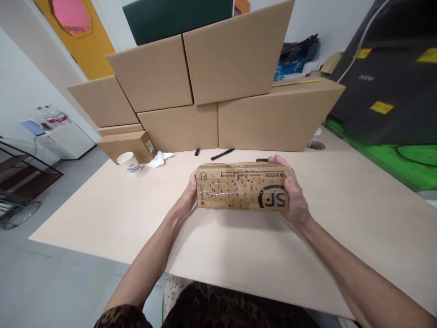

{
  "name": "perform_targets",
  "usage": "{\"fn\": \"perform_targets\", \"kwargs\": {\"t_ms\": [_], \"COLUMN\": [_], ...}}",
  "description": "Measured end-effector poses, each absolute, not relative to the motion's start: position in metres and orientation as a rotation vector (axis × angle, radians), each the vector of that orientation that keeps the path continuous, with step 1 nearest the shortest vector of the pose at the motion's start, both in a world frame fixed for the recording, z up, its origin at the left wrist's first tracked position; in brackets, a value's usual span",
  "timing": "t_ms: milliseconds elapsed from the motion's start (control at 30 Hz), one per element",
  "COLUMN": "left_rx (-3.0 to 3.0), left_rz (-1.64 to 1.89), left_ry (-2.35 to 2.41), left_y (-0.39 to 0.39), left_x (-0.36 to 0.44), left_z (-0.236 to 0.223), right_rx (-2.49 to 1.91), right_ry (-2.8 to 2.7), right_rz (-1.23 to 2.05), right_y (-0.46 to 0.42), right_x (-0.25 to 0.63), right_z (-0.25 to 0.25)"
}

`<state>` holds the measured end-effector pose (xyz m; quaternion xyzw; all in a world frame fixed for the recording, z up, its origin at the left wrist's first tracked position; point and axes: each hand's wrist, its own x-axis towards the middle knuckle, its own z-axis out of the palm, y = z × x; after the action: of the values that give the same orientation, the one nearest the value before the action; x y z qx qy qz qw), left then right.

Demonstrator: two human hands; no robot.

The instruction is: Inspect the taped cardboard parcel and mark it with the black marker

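On the table (112, 205), 2 hands hold an "SF EXPRESS" box (239, 187).

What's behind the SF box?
Big cardboard boxes, a black pen, a small black piece and a dark thing. The right hand hides its end, and the SF box covers what's closest.

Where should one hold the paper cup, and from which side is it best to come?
Probably around its upper wall, from the front left: the paper cup stands upright, with the small box close behind and crumpled tissue on its right.
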<state>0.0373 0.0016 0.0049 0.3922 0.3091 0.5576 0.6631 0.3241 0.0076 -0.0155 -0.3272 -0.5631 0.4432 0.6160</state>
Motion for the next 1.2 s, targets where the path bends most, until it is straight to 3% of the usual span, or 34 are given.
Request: {"fn": "perform_targets", "kwargs": {"t_ms": [467, 667, 1000, 1200], "left_rx": [0.994, 1.381, 2.149, 2.344], "left_rz": [1.332, 1.405, 0.897, 0.965], "left_ry": [0.687, 0.809, 0.863, 0.886], "left_y": [-0.003, -0.002, 0.004, 0.001], "left_x": [0.031, 0.029, 0.004, 0.007], "left_z": [0.001, -0.003, -0.001, -0.001], "right_rx": [-0.735, -0.78, -0.791, -0.803], "right_ry": [-1.103, -1.058, -0.875, -0.829], "right_rz": [1.1, 1.157, 1.175, 1.203], "right_y": [0.016, 0.013, 0.018, 0.022], "right_x": [0.325, 0.318, 0.313, 0.316], "right_z": [-0.01, -0.009, -0.006, -0.003]}}
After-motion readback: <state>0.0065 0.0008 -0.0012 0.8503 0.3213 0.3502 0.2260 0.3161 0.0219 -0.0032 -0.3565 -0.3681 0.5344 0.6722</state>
